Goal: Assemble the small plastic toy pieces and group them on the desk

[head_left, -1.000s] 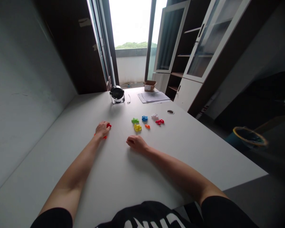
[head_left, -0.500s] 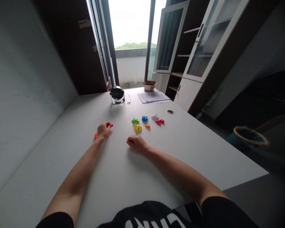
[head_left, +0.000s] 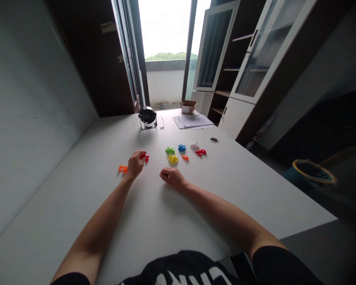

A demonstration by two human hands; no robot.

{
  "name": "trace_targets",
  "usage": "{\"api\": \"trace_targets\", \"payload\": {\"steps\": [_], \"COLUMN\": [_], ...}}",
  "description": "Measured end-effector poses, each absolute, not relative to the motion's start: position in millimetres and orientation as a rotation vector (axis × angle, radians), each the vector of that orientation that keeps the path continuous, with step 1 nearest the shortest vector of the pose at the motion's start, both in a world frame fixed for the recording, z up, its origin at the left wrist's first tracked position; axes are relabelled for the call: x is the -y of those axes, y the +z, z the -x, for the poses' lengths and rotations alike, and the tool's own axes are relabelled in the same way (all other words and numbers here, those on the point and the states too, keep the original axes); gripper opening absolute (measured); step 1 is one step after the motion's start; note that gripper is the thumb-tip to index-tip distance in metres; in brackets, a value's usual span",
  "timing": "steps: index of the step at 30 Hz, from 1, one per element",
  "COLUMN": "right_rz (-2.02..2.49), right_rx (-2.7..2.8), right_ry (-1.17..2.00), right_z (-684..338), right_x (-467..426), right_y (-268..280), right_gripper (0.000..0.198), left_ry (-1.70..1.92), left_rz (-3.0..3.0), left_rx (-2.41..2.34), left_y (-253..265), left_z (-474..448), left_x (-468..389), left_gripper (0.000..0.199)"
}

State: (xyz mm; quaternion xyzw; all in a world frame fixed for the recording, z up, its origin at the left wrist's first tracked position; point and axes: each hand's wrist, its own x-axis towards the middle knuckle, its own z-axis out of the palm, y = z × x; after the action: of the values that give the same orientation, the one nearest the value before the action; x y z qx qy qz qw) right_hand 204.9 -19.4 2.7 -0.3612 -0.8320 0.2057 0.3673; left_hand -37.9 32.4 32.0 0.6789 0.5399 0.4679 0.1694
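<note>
Tabletop (head_left: 145, 217): white
Left hand (head_left: 135, 163): fingers pinching left red toy (head_left: 147, 158)
Right hand (head_left: 173, 177): fingers curled together
Risk: sloppy pinch, toy might slip

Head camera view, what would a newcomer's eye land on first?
Probably the bright window at the top centre. Next, the yellow piece on the white table, just nearer than the green piece. Left of these, the left hand grips a red piece.

your left arm (head_left: 102, 221) stretches forward, and your left hand (head_left: 136, 163) curls with thumb and fingers close together. your right arm (head_left: 222, 213) slants in toward the middle, your right hand (head_left: 173, 177) loosely curled, well apart from the left.
</note>
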Motion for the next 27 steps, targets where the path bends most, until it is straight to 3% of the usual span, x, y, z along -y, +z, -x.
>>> {"api": "trace_targets", "payload": {"steps": [4, 10, 27], "right_rz": [0.97, 1.014, 1.03], "right_rx": [1.995, 1.882, 1.879], "right_ry": [0.429, 0.27, 0.326], "right_z": [-209, -214, -212], "right_x": [17, 11, 13], "right_y": [9, 11, 12], "right_gripper": [0.01, 0.03, 0.016], "left_ry": [1.307, 1.159, 1.158], "left_rz": [-1.463, -1.048, -1.451], "left_rx": [-1.168, -0.83, -0.893], "left_y": [25, 17, 19], "left_z": [17, -11, -26], "left_x": [-26, -11, 2], "left_gripper": [0.029, 0.037, 0.031]}}
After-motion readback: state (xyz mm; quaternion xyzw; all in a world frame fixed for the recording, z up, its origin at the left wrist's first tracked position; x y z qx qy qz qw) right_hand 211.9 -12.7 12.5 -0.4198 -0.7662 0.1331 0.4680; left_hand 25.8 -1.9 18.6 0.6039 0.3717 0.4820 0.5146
